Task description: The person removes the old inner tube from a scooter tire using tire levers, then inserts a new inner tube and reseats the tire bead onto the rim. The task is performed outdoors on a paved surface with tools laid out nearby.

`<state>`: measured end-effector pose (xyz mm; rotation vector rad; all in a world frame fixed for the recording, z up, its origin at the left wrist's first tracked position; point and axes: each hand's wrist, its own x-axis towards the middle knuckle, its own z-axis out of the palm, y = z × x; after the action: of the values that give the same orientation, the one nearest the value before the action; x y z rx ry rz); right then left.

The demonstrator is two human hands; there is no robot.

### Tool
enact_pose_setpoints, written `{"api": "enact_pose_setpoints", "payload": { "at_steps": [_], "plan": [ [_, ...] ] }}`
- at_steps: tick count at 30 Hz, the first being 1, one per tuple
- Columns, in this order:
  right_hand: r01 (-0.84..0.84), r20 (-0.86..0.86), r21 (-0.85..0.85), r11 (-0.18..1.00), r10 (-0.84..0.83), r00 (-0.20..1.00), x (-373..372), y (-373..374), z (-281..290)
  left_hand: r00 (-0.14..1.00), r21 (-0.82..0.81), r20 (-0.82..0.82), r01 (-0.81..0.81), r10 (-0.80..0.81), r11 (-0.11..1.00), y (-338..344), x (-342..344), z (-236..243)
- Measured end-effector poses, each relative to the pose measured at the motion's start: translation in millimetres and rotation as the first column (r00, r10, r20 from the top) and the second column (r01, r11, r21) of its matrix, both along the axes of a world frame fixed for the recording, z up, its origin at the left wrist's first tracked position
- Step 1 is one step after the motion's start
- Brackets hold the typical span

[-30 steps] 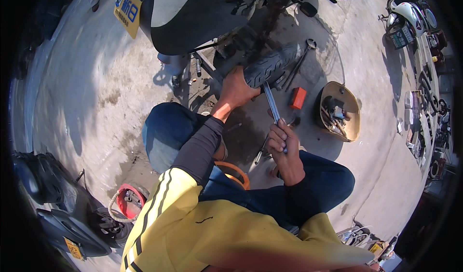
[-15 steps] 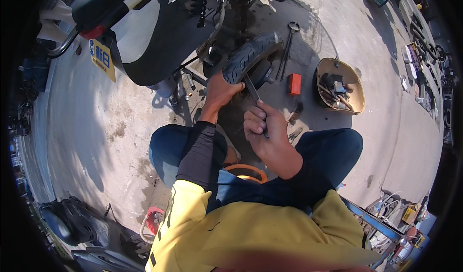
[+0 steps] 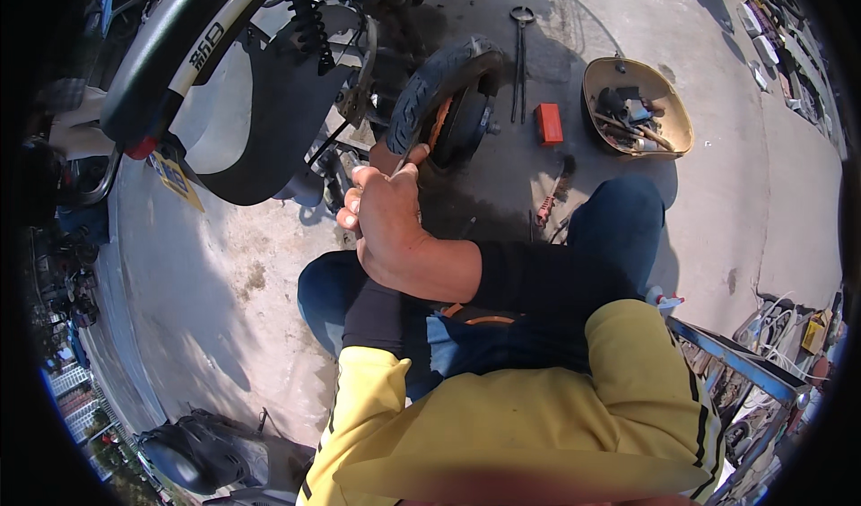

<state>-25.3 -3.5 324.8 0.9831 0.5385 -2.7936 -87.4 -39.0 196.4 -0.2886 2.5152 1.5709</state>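
Note:
My right hand [image 3: 395, 223] is closed on a flat metal bar [image 3: 402, 161], whose upper end is against the black wheel tyre [image 3: 408, 102], where an orange rim strip shows inside. My left hand [image 3: 384, 156] grips the tyre's lower part behind it, mostly hidden by my right hand. The wheel stands beneath the dark body of a two-wheeler [image 3: 287, 129], beside its black coil spring [image 3: 309, 26].
A red-orange box [image 3: 548, 124], long black tools [image 3: 518, 66], a pink-handled brush [image 3: 545, 212] and a tan bin of tools [image 3: 673, 116] lie right of the wheel. A parked scooter [image 3: 197, 452] is at lower left, a blue metal frame [image 3: 735, 353] at lower right.
My right hand and the bar have swung leftward across my body, now covering much of my left hand. The view has shifted, showing more of the vehicle.

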Motion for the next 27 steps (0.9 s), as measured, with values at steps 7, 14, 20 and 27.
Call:
{"api": "enact_pose_setpoints", "payload": {
  "at_steps": [7,14,20,27],
  "plan": [
    [0.054,-0.097,-0.093,0.994,-0.063,0.993,11.3,-6.5,-32.3,0.952,-0.315,-0.185,-0.291,0.243,0.903,50.9,45.5,110.0],
    [-0.116,-0.018,0.008,0.993,0.116,0.993,4.9,6.8,-17.9,0.835,-0.491,-0.550,-0.336,0.013,0.804,68.2,73.9,-34.9],
    [-0.145,-0.018,0.091,0.985,0.147,0.989,7.8,18.6,-1.3,0.854,-0.480,-0.519,-0.328,0.038,0.813,58.2,62.4,-43.3],
    [-0.191,0.007,0.097,0.977,0.191,0.982,8.3,20.6,6.0,0.842,-0.492,-0.537,-0.364,0.053,0.791,67.6,59.6,-38.9]
  ]
}}
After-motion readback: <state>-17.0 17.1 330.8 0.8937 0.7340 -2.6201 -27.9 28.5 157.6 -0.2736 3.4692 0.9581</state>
